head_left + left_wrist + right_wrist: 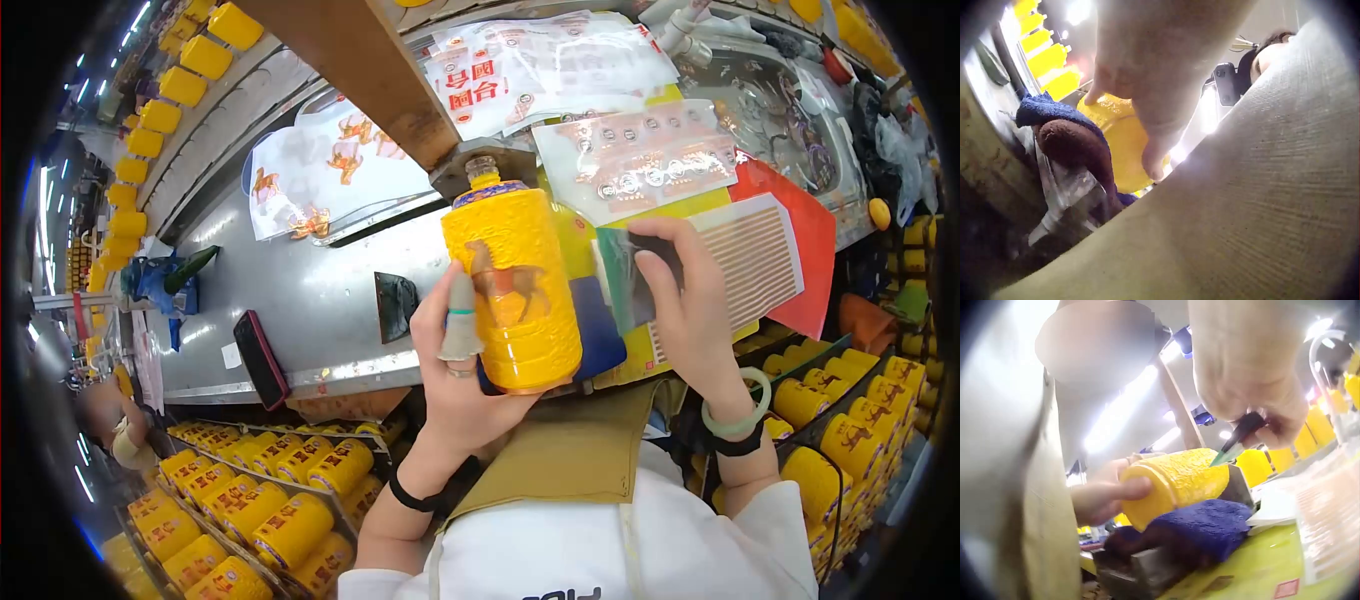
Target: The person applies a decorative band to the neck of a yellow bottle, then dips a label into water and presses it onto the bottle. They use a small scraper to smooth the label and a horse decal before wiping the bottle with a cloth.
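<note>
My left hand [455, 375] holds a yellow textured bottle [520, 345] from the side and below, grey covers on its thumb. The bottle carries a brown horse picture, and its clear neck [482, 170] points toward a metal-fronted wooden beam. A blue cloth pad [1204, 528] lies under the bottle. To the right of it, my right hand [690, 300] pinches a small flat scraper [1241, 439], black with a translucent green edge. In the right wrist view the green edge overlaps the bottle's far end. The left wrist view shows my left fingers spread along the bottle [1124, 140].
Printed decal sheets [640, 150] lie to the right, with a striped sheet [745, 260] over red and yellow ones. The wooden beam [370, 75] slants overhead. A phone [260, 358] and dark piece [396, 307] lie left. Crates of yellow bottles [290, 530] flank the person.
</note>
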The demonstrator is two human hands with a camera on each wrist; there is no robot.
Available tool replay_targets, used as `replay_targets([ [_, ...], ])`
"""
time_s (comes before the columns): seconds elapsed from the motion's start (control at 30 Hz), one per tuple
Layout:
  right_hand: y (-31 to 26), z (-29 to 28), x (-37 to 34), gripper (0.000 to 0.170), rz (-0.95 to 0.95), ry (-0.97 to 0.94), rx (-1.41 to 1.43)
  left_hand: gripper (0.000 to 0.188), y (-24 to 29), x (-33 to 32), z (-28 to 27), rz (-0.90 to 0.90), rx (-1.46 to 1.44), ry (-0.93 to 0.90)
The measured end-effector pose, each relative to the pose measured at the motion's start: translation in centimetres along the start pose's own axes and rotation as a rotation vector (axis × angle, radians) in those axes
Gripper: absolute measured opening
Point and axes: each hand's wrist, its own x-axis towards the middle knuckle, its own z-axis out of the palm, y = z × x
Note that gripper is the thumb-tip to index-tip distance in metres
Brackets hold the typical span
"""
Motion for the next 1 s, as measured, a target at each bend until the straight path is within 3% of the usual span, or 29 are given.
replay_targets([
  [0.17,0.9,0.8,-0.8,0.021,0.055,0.024,0.127,0.121,0.1,0.5,-0.9,-0.025,0.017,-0.068],
  [0.23,1.0,1.2,-0.9,0.021,0.050,0.014,0.151,0.109,0.9,0.6,-1.3,-0.025,0.001,-0.120],
  [0.37,0.7,1.6,-0.7,0.021,0.069,-0.008,0.180,0.106,1.3,0.3,-0.9,-0.078,0.016,-0.147],
  [0.57,0.6,1.8,-0.6,0.021,0.104,0.008,0.279,0.108,2.3,1.2,-0.5,0.029,0.339,-0.196],
  [0.67,0.8,1.9,0.0,0.022,0.168,0.008,0.498,0.111,1.1,0.5,-0.3,-0.030,0.136,-0.109],
  [0.73,-0.5,1.9,0.6,0.024,0.319,-0.084,0.739,0.113,1.0,0.7,-1.1,-0.040,0.006,-0.100],
  [0.87,-1.3,2.9,1.4,0.038,0.329,-0.228,0.568,0.101,-0.8,0.0,-2.0,-0.095,-0.246,-0.122],
  [0.93,-0.9,4.3,1.7,0.048,0.306,-0.215,0.551,0.092,-1.5,0.4,-1.9,-0.203,-0.494,-0.030],
  [0.97,-1.1,4.7,1.8,0.050,0.314,-0.234,0.539,0.076,-1.2,0.9,-2.0,-0.219,-0.570,-0.030],
  [1.0,-1.2,5.0,1.9,0.052,0.324,-0.252,0.526,0.076,-1.2,1.4,-1.8,-0.214,-0.574,-0.028],
])
